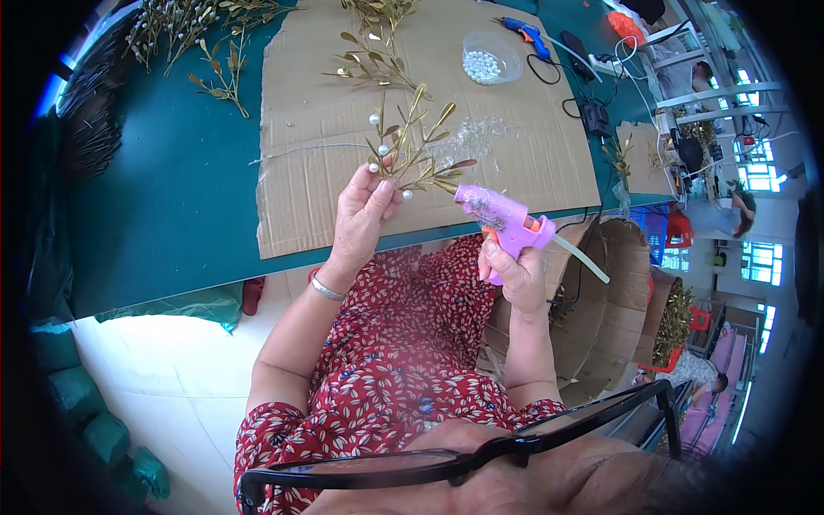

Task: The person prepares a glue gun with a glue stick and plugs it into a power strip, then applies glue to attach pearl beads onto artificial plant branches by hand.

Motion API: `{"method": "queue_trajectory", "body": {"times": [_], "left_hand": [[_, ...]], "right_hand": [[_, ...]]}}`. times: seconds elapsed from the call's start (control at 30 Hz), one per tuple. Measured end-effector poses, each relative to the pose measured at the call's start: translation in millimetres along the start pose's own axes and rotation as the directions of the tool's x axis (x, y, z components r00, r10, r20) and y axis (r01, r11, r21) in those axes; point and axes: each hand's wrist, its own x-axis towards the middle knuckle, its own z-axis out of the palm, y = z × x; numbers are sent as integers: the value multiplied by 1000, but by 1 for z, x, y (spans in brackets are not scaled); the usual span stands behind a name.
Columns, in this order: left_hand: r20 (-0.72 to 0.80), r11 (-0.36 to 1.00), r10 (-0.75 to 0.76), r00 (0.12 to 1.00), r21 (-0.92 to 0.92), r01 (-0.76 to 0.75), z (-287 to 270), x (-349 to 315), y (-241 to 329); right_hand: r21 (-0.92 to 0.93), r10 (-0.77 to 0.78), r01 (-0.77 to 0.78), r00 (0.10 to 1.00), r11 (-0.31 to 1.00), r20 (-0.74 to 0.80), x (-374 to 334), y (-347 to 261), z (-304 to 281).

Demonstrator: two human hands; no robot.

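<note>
My left hand (367, 208) pinches a gold artificial leaf spray (417, 154) by its stems, over the cardboard sheet. Several white pearl beads (384, 150) sit among its leaves close to my fingertips. In my right hand (518, 276) is a pink hot glue gun (500, 219), my fingers wrapped round its handle. The gun's nozzle points left and meets, or nearly meets, the spray's lower leaves; I cannot tell if they touch. A pale glue stick (584, 260) sticks out of the gun's back end. Clear glue strands (472, 137) lie on the cardboard behind the nozzle.
The cardboard sheet (318, 206) covers part of the green table (172, 206). A clear bowl of white beads (491, 58) and a blue glue gun (525, 34) with cords lie at the far right. More gold sprays (225, 75) are at the far left. A large cardboard box (614, 300) stands beside my right arm.
</note>
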Motion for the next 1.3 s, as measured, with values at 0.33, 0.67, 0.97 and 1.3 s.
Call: {"method": "queue_trajectory", "body": {"times": [0.33,0.67,0.97,1.3], "left_hand": [[-31,1000,12,999,13,-12,3,0,2],[2,999,-1,1000,41,1,2,-2,2],[-6,1000,-4,1000,12,4,2,0,2],[-17,974,-21,1000,-224,17,-5,1,3]], "right_hand": [[-37,17,-16,1000,999,11,-2,2,-1],[-18,-1,1,1000,1000,-3,-1,5,-2],[-20,28,-27,1000,999,8,-1,6,-3],[134,-15,31,992,991,-121,20,4,-25]]}}
